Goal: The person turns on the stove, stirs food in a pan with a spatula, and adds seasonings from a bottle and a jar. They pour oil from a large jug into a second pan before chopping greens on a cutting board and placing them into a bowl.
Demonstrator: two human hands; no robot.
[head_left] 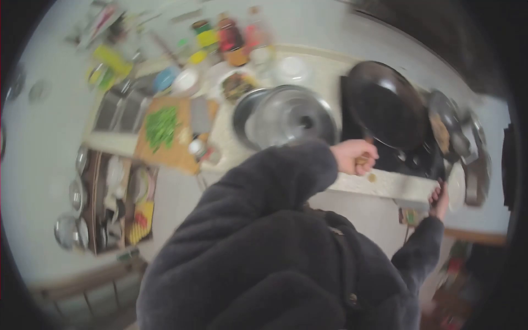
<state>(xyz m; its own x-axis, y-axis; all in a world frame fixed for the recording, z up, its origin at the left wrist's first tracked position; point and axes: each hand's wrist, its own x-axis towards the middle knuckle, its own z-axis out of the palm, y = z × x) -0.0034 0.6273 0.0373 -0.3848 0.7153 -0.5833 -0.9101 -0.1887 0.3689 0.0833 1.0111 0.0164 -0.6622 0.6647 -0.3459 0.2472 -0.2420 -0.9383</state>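
My left hand (356, 157) is closed around the handle of a dark wok (388, 104), in front of the black stove (352, 129). The wok is tilted, its inside facing me. My right hand (439, 202) is at the right front corner of the counter, beside a white plate (456, 186). Its fingers look bent but are blurred, and I cannot tell whether it grips the plate. Left of the stove, a round metal lid (294, 118) partly covers a metal basin (242, 118).
Chopped greens (161, 128) and a cleaver (200, 115) lie on a wooden cutting board (147, 148). A sink (135, 114) is at the left. Sauce bottles (231, 41) stand along the wall. Pans (445, 118) crowd the right side. An open drawer (99, 203) holds dishes.
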